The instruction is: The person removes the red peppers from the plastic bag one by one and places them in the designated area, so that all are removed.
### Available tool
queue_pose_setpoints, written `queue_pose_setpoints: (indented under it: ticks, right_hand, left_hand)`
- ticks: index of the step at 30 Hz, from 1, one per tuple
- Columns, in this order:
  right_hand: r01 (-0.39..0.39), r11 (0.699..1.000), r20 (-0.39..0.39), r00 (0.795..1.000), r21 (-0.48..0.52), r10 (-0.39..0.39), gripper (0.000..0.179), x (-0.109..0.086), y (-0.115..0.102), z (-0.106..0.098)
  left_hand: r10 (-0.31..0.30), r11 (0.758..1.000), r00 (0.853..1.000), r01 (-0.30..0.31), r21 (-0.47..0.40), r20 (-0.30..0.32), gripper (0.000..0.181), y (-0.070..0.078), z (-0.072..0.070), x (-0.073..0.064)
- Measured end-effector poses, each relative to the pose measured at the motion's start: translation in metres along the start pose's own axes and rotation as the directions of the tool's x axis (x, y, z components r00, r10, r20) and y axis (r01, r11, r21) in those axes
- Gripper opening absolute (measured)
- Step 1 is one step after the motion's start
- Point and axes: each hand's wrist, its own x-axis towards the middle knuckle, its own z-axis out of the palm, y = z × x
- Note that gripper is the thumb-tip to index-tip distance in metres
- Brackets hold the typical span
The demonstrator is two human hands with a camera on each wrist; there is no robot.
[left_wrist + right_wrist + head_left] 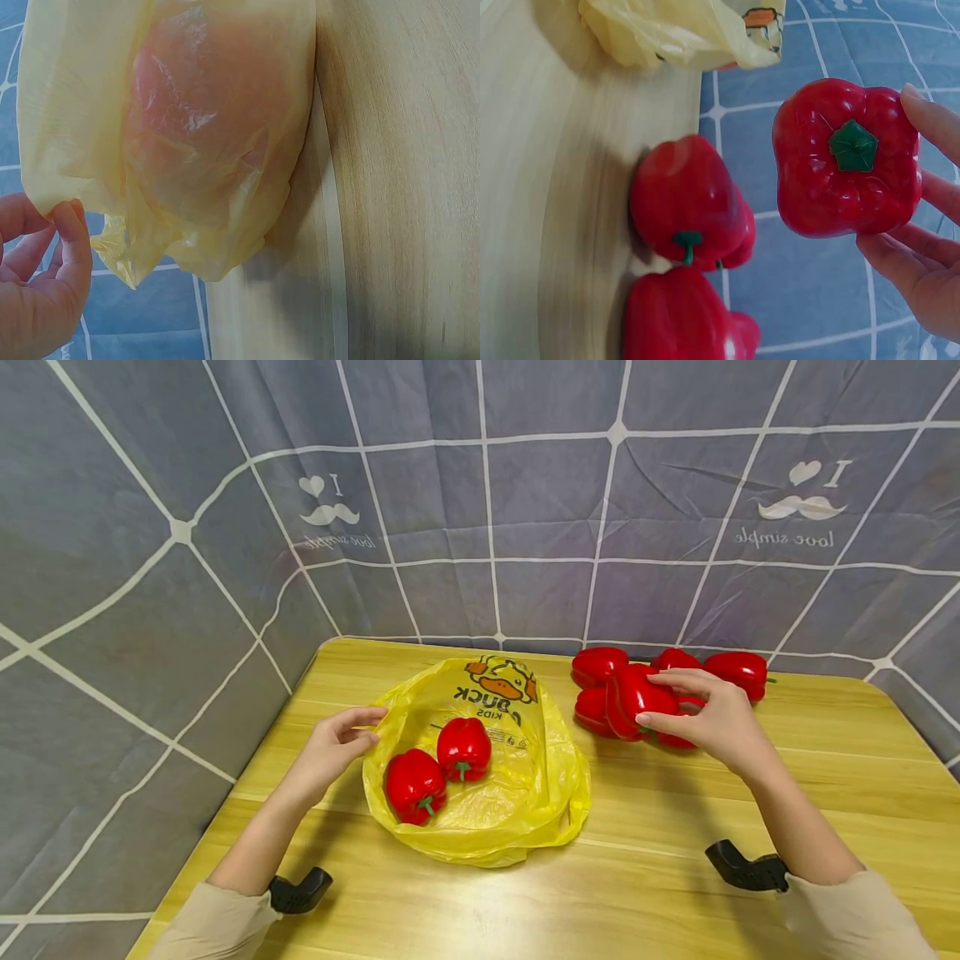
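Observation:
My left hand (333, 750) pinches the left rim of a yellow plastic bag (551, 793), which lies with its mouth open and a duck printed inside. Two red bell peppers (464, 749) with green stems sit in the bag's left half. The left wrist view shows thumb and fingertips meeting on the thin yellow film (75, 112), with a red shape showing through. With thumb and fingers my right hand (708, 714) grips another red bell pepper (810, 157), raised above the pile, its green stem end toward the wrist camera.
Several more red bell peppers (738, 673) lie grouped at the back right of the wooden table (645, 893), beneath and behind the right hand. A grey curtain (547, 518) with white lines hangs along the back and left edges.

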Motion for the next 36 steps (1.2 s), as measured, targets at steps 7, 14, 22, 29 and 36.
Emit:
queue_pose_setpoints:
  ticks: [7,14,22,29,36]
  right_hand:
    - [-0.018,1.000,-0.009,1.000,0.002,0.018,0.057,-0.004,0.009,-0.012]
    - [-0.069,0.997,-0.024,0.997,-0.026,0.068,0.058,-0.008,0.018,-0.025]
    - [-0.086,0.996,-0.059,0.995,-0.030,0.084,0.057,-0.011,0.031,-0.037]
    - [-0.154,0.986,-0.053,0.987,-0.063,0.151,0.060,-0.014,0.042,-0.048]
    - [-0.204,0.976,-0.059,0.978,-0.082,0.199,0.063,-0.018,0.053,-0.057]
  left_hand:
    - [0.009,1.000,1.000,-0.009,-0.018,0.002,0.037,-0.002,-0.001,-0.001]
    - [0.000,1.000,1.000,0.000,-0.018,0.004,0.038,-0.001,-0.002,-0.002]
    - [0.002,1.000,1.000,-0.002,-0.014,0.007,0.037,-0.003,-0.002,-0.001]
    - [0.009,1.000,1.000,-0.009,-0.014,0.002,0.037,-0.003,-0.002,0.000]
    - [0.001,1.000,1.000,-0.001,-0.013,0.001,0.037,-0.001,-0.002,0.001]
